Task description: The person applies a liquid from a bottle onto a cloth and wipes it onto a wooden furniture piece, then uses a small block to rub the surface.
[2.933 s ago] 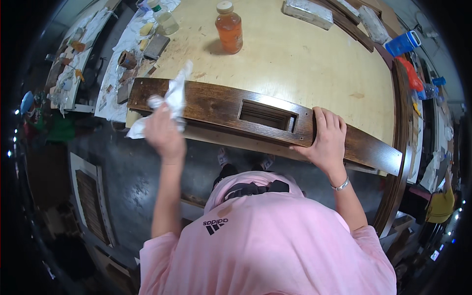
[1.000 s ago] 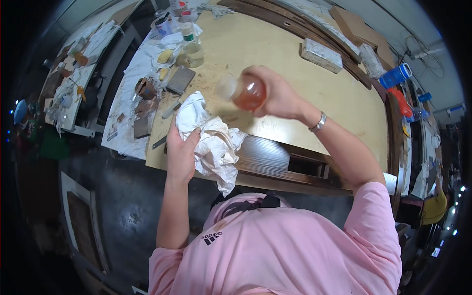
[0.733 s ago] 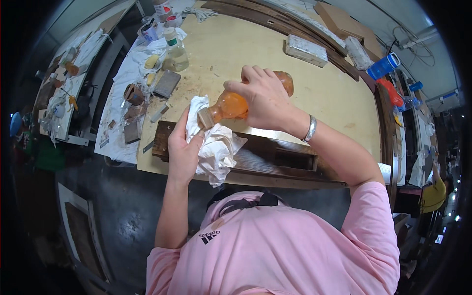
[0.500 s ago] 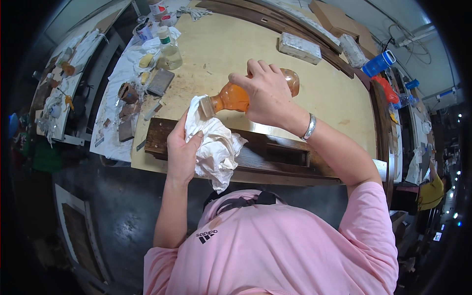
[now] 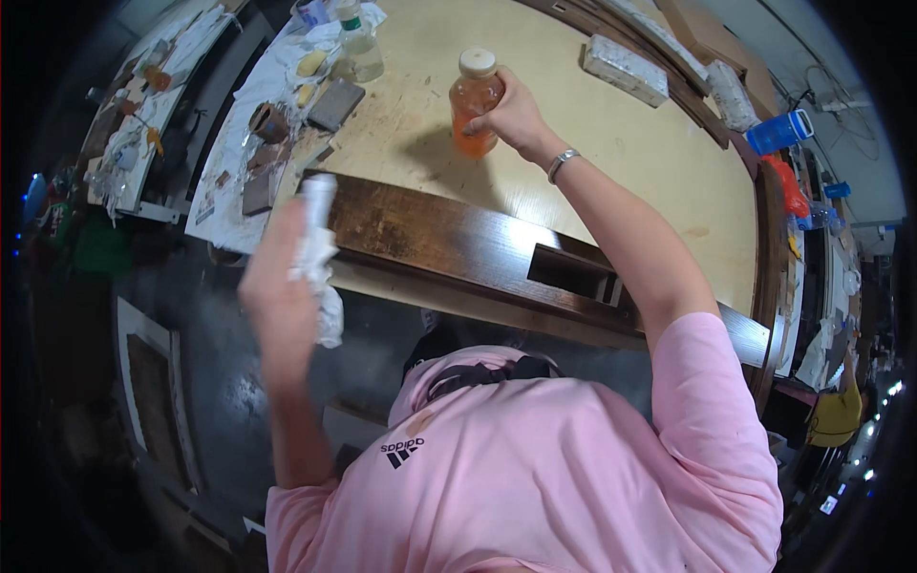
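My right hand [image 5: 514, 116] is wrapped round a clear bottle [image 5: 471, 95] of orange liquid with a pale cap. The bottle is upright over the far side of the work table [image 5: 420, 158]; whether its base touches the table I cannot tell. At the left end of a dark brown wooden piece [image 5: 420, 222] is my left hand [image 5: 279, 277], smeared by motion. It grips a crumpled white cloth [image 5: 320, 253], which hangs down past the table's front edge. The wooden piece lies along that edge and has a rectangular opening [image 5: 564, 272] toward its right.
On the left stand a clear bottle [image 5: 361, 53], a grey block [image 5: 336, 103] and a brown-stained cup [image 5: 269, 122]. A white-wrapped block [image 5: 626, 69] lies at the back right near dark wooden strips [image 5: 669, 62]. A blue bottle [image 5: 778, 132] is farther right.
The bottle has gone from tipped against the cloth to upright, farther from me. My left hand has moved left with the cloth, baring the wooden piece's left part.
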Tool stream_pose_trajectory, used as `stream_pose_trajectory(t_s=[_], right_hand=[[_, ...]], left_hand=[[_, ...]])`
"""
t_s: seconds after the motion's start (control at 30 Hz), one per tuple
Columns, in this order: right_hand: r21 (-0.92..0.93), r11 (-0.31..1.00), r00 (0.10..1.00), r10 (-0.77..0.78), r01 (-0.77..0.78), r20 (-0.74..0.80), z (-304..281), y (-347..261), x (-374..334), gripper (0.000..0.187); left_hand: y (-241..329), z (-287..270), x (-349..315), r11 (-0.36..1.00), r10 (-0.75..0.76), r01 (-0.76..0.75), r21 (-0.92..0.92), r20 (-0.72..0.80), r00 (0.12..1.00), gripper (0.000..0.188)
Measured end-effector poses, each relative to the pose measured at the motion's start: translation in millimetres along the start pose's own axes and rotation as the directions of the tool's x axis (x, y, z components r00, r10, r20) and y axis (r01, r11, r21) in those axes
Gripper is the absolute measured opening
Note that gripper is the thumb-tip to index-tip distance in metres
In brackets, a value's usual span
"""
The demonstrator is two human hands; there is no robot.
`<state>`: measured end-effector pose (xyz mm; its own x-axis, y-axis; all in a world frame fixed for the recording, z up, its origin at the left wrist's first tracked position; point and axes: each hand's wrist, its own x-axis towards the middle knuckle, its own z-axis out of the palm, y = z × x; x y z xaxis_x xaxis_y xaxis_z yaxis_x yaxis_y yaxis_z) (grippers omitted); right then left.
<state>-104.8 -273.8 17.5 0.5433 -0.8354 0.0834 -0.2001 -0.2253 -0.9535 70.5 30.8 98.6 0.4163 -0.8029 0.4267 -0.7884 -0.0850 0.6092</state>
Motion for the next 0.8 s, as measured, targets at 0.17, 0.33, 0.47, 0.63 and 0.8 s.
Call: stream_pose_trajectory(t_s=[0.17,0.33,0.47,0.63,0.8], right_hand=[[-0.054,0.998,0.998,-0.028,0.031,0.058,-9,34,2,0.088],[-0.381,0.921,0.976,0.150,-0.079,0.159,-52,-14,-64,0.105],[-0.655,0.712,0.916,0.041,0.253,0.399,-88,-71,-190,0.114],[-0.750,0.633,0.956,0.052,0.191,0.288,-85,-56,-248,0.114],[-0.745,0.647,0.974,0.016,0.162,0.225,-81,-54,-249,0.109]], left_hand=[[44,75,-54,0.860,0.325,-0.463,0.215,0.471,0.821,0.059],[-56,45,-50,0.862,0.092,-0.169,0.478,0.181,0.979,0.061],[20,85,-68,0.982,0.071,-0.110,0.155,0.239,0.968,0.058],[44,77,-46,0.918,0.349,-0.391,0.063,0.336,0.875,0.042],[-46,32,18,0.989,-0.142,0.148,-0.019,0.181,0.973,0.037]])
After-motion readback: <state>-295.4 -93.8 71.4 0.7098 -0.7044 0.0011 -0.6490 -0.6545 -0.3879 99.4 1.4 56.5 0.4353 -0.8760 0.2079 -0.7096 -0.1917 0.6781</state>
